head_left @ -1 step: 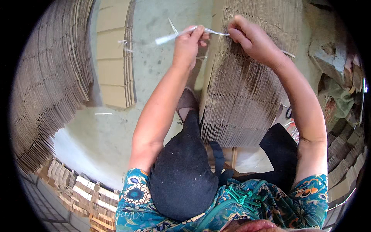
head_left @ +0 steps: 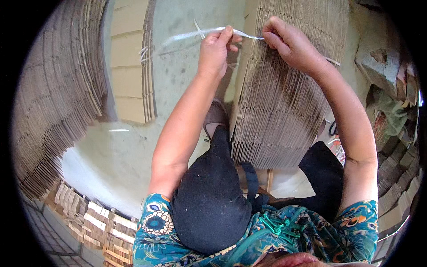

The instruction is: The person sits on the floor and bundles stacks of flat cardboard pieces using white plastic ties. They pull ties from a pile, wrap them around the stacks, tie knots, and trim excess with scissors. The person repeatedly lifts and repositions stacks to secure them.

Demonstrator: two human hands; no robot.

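A white plastic strap (head_left: pixel 247 35) runs twisted between my two hands, above the left edge of a long stack of flat cardboard (head_left: pixel 284 102). My left hand (head_left: pixel 217 49) pinches it between thumb and forefinger, and a loose, motion-blurred tail trails off to the left over the floor. My right hand (head_left: pixel 287 42) is closed round the other end, over the top of the stack; its fingertips are partly hidden. A thin pale strip (head_left: pixel 332 61) sticks out behind the right wrist.
Tall cardboard stacks (head_left: pixel 62 80) curve along the left. A smaller pile of tan cardboard sheets (head_left: pixel 129 71) lies on the grey floor (head_left: pixel 178 89). At the right are a grey block-like object (head_left: pixel 376 62) and green netting (head_left: pixel 391 115). My shoe (head_left: pixel 215 118) stands beside the stack.
The loose tail of the strap has swung further left and blurred. My left hand has shifted very slightly up; my right hand stays almost where it was.
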